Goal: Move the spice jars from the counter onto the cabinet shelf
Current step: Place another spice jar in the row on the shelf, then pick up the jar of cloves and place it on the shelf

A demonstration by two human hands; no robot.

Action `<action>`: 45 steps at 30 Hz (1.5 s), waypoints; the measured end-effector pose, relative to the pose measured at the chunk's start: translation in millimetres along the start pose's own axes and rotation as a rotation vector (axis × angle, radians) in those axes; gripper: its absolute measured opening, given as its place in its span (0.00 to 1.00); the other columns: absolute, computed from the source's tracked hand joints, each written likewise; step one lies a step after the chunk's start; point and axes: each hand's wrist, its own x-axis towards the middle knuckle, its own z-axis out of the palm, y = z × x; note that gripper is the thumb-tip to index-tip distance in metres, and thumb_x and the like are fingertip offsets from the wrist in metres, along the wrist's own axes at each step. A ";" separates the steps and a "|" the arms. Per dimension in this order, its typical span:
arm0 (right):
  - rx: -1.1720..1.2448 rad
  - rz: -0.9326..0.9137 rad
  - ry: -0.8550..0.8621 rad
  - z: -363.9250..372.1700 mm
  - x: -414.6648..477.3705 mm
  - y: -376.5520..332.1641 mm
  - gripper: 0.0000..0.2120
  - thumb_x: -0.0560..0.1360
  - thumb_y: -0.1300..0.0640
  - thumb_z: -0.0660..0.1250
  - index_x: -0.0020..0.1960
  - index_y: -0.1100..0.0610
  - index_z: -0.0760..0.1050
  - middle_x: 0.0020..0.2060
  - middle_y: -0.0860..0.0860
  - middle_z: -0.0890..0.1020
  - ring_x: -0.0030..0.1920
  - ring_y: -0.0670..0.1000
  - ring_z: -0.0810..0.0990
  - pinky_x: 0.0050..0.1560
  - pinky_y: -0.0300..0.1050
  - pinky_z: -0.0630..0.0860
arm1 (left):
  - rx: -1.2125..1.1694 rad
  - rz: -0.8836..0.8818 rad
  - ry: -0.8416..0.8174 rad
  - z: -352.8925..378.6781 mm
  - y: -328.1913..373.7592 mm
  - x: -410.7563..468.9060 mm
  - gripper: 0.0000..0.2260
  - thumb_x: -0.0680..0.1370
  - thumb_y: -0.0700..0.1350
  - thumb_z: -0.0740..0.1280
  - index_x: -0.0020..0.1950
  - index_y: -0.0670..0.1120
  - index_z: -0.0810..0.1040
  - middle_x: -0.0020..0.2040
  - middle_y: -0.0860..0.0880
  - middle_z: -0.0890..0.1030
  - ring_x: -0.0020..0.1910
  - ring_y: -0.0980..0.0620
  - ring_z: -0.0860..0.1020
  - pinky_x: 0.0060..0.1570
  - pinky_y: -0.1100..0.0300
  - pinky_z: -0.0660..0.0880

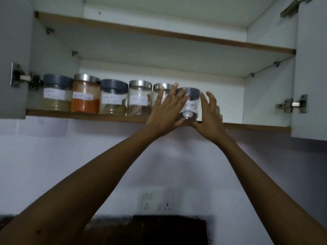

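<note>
Several labelled spice jars stand in a row on the lower cabinet shelf point(88, 115); the orange-filled jar point(85, 96) is second from the left. At the row's right end a small jar with a grey lid point(190, 103) stands on the shelf. My left hand point(165, 110) lies flat against its left side, fingers spread, covering part of the neighbouring steel-lidded jar point(161, 89). My right hand point(209, 112) cups the grey-lidded jar's right side with fingers apart. Both thumbs meet under the jar at the shelf edge.
The upper shelf point(159, 32) carries nothing that shows. Both cabinet doors stand open, with hinges at the left point(23, 77) and right point(292, 104). Bare shelf runs to the right of my hands. A wall socket point(157, 200) and a dark counter object point(150, 228) lie below.
</note>
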 end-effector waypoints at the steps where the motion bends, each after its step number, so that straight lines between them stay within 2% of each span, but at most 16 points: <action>1: -0.051 -0.016 0.062 0.6 -13.4 -4.5 0.43 0.69 0.57 0.71 0.76 0.53 0.49 0.75 0.53 0.50 0.70 0.60 0.59 0.64 0.60 0.63 | -0.020 0.025 0.044 -3.9 4.4 -8.4 0.31 0.77 0.56 0.56 0.76 0.43 0.57 0.76 0.44 0.57 0.76 0.42 0.51 0.71 0.42 0.41; 4: -0.036 -0.020 0.115 7.2 -58.9 -20.2 0.39 0.69 0.58 0.70 0.75 0.52 0.54 0.73 0.53 0.56 0.68 0.58 0.61 0.62 0.58 0.63 | -0.139 0.054 0.123 -12.8 21.1 -44.8 0.29 0.74 0.49 0.64 0.73 0.41 0.63 0.73 0.43 0.65 0.74 0.41 0.58 0.71 0.40 0.48; 9: 0.032 0.043 0.058 25.5 -142.0 -46.7 0.34 0.72 0.53 0.68 0.74 0.52 0.58 0.72 0.55 0.62 0.68 0.57 0.62 0.65 0.57 0.61 | -0.373 -0.006 0.048 -24.0 56.7 -131.5 0.27 0.76 0.51 0.60 0.73 0.41 0.64 0.72 0.44 0.67 0.74 0.42 0.59 0.71 0.41 0.47; 12: 0.109 0.093 0.003 40.9 -196.4 -57.3 0.32 0.73 0.49 0.65 0.73 0.52 0.59 0.72 0.54 0.63 0.69 0.55 0.63 0.65 0.51 0.57 | -0.513 -0.073 -0.040 -24.0 82.9 -187.9 0.26 0.77 0.51 0.58 0.73 0.41 0.65 0.72 0.44 0.68 0.73 0.42 0.61 0.71 0.40 0.49; 14: 0.139 0.128 -0.066 51.3 -236.4 -61.5 0.31 0.73 0.52 0.66 0.74 0.51 0.58 0.72 0.52 0.62 0.69 0.54 0.62 0.64 0.47 0.55 | -0.594 -0.092 -0.091 -20.0 101.5 -226.6 0.26 0.76 0.48 0.58 0.73 0.41 0.64 0.72 0.45 0.68 0.74 0.44 0.59 0.72 0.41 0.48; 16: 0.154 0.185 -0.151 63.0 -276.6 -62.0 0.31 0.74 0.54 0.67 0.74 0.50 0.58 0.72 0.51 0.61 0.69 0.53 0.61 0.64 0.47 0.56 | -0.653 -0.098 -0.178 -15.6 120.4 -263.6 0.26 0.76 0.47 0.57 0.74 0.42 0.63 0.73 0.46 0.67 0.74 0.46 0.58 0.73 0.42 0.47; 20: 0.104 0.324 -0.308 84.5 -356.0 -58.7 0.33 0.73 0.54 0.67 0.74 0.49 0.55 0.73 0.51 0.61 0.70 0.54 0.61 0.68 0.55 0.60 | -0.652 -0.078 -0.417 -9.5 158.3 -326.4 0.28 0.76 0.51 0.56 0.75 0.46 0.59 0.74 0.49 0.63 0.75 0.49 0.55 0.73 0.46 0.43; 25: 0.023 0.432 -0.493 88.7 -436.7 -52.9 0.35 0.73 0.52 0.68 0.75 0.54 0.55 0.73 0.52 0.61 0.72 0.53 0.60 0.69 0.50 0.56 | -0.783 -0.031 -0.672 -6.4 208.3 -384.4 0.29 0.78 0.51 0.58 0.77 0.48 0.52 0.77 0.51 0.56 0.76 0.52 0.47 0.73 0.48 0.36; 28: -0.060 0.503 -0.586 90.3 -473.3 -45.1 0.35 0.70 0.49 0.71 0.73 0.54 0.60 0.71 0.54 0.66 0.70 0.54 0.65 0.68 0.54 0.64 | -0.817 0.029 -0.793 1.0 232.1 -406.9 0.30 0.79 0.52 0.58 0.77 0.50 0.49 0.78 0.51 0.51 0.76 0.52 0.43 0.73 0.47 0.35; 30: -0.142 0.523 -0.640 89.4 -493.2 -35.3 0.34 0.69 0.49 0.72 0.71 0.55 0.63 0.69 0.57 0.68 0.67 0.57 0.69 0.64 0.56 0.69 | -0.808 0.069 -0.862 9.8 245.5 -415.7 0.30 0.79 0.51 0.58 0.77 0.50 0.47 0.78 0.50 0.48 0.76 0.51 0.42 0.71 0.49 0.33; 32: -0.211 0.558 -0.681 88.7 -507.4 -21.4 0.35 0.69 0.48 0.72 0.72 0.54 0.63 0.70 0.58 0.66 0.67 0.59 0.68 0.64 0.57 0.69 | -0.768 0.104 -0.915 20.7 256.9 -421.1 0.31 0.78 0.50 0.59 0.77 0.50 0.46 0.78 0.50 0.46 0.76 0.50 0.41 0.69 0.48 0.32; 35: -0.262 0.621 -0.740 90.9 -518.7 6.2 0.37 0.71 0.46 0.68 0.75 0.50 0.56 0.74 0.57 0.58 0.72 0.59 0.61 0.67 0.58 0.64 | -0.729 0.110 -0.962 40.2 274.2 -424.7 0.32 0.78 0.48 0.59 0.77 0.49 0.45 0.78 0.48 0.45 0.76 0.48 0.41 0.69 0.47 0.33; 39: -0.214 0.713 -0.802 104.3 -521.8 35.8 0.36 0.74 0.47 0.65 0.76 0.48 0.50 0.76 0.56 0.49 0.74 0.58 0.52 0.70 0.57 0.59 | -0.702 0.076 -1.008 66.2 296.1 -424.3 0.34 0.77 0.45 0.60 0.77 0.48 0.44 0.78 0.46 0.44 0.76 0.46 0.41 0.71 0.45 0.35; 42: -0.137 0.780 -0.762 119.3 -522.6 52.0 0.35 0.75 0.50 0.65 0.76 0.48 0.49 0.76 0.55 0.48 0.75 0.58 0.52 0.70 0.55 0.59 | -0.702 0.029 -1.053 86.0 310.9 -422.0 0.36 0.77 0.46 0.62 0.77 0.47 0.41 0.78 0.44 0.42 0.76 0.45 0.42 0.70 0.44 0.35; 45: 0.037 0.928 -0.645 135.4 -526.0 64.7 0.35 0.76 0.55 0.65 0.76 0.48 0.50 0.76 0.53 0.48 0.75 0.56 0.51 0.71 0.56 0.58 | -0.794 -0.078 -1.105 104.4 324.5 -421.8 0.40 0.77 0.49 0.65 0.76 0.47 0.38 0.77 0.42 0.43 0.76 0.45 0.44 0.71 0.45 0.37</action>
